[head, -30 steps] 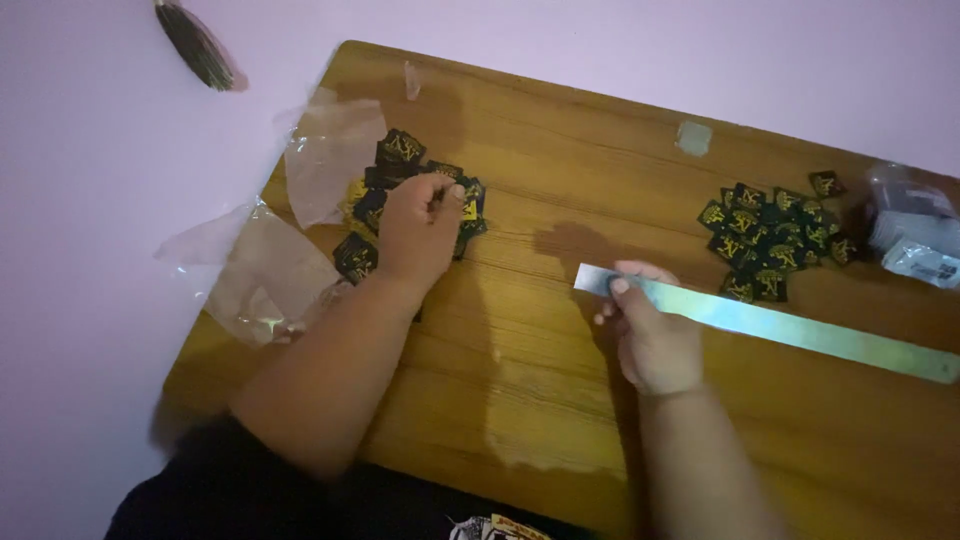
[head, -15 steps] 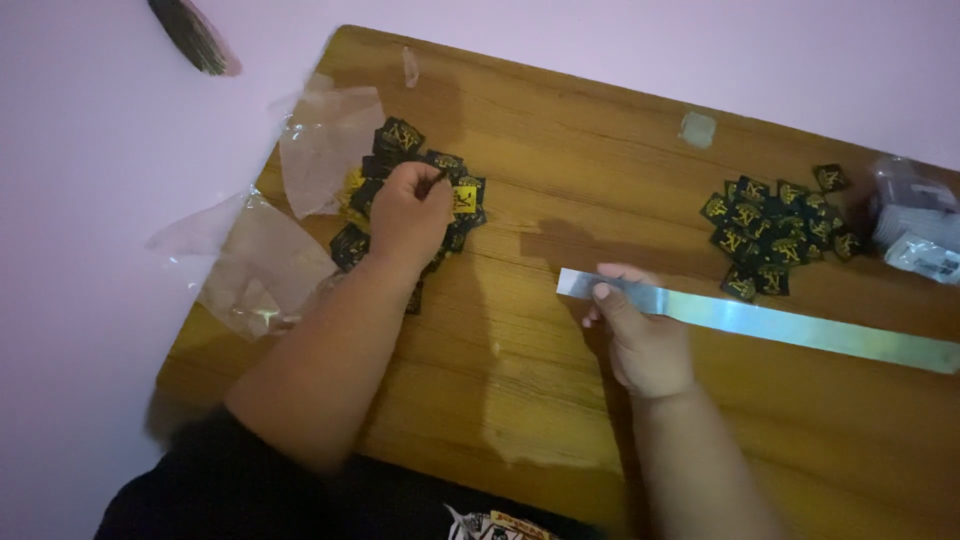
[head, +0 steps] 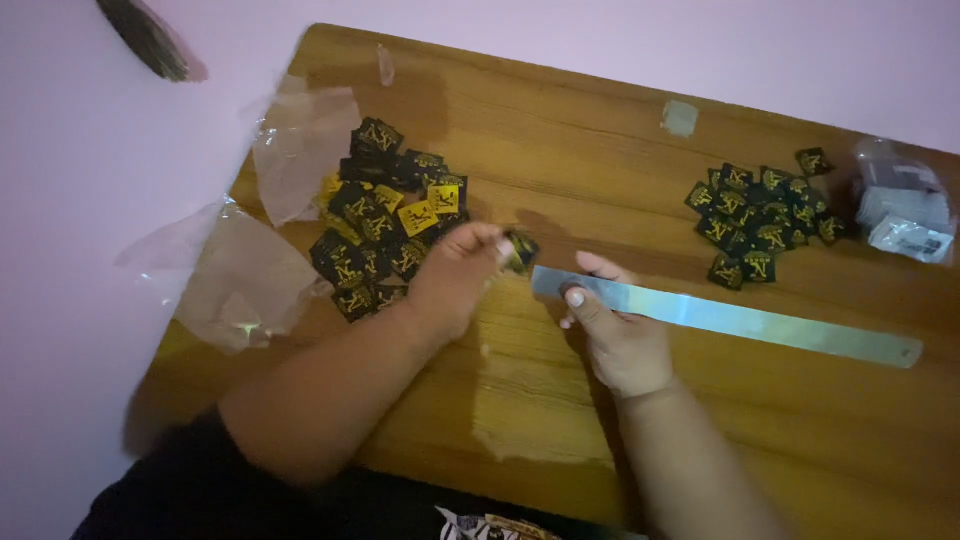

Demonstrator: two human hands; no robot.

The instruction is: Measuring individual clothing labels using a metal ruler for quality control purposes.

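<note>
Centre frame, on the wooden table (head: 560,150): the left hand (head: 455,280) pinches one small black-and-gold square label (head: 520,250) just beside the near end of a long silver strip (head: 730,318), which the right hand (head: 620,335) grips between thumb and fingers. Left of centre lies a heap of black and yellow labels (head: 385,225) beside clear plastic wrappers (head: 250,285). Upper right sits a smaller black-and-gold pile (head: 760,215) next to clear packets (head: 900,205).

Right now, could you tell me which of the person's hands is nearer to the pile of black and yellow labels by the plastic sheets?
Left. The left hand sits at that pile's right edge, pinching one label. The right hand is farther right, on the metal strip.
</note>
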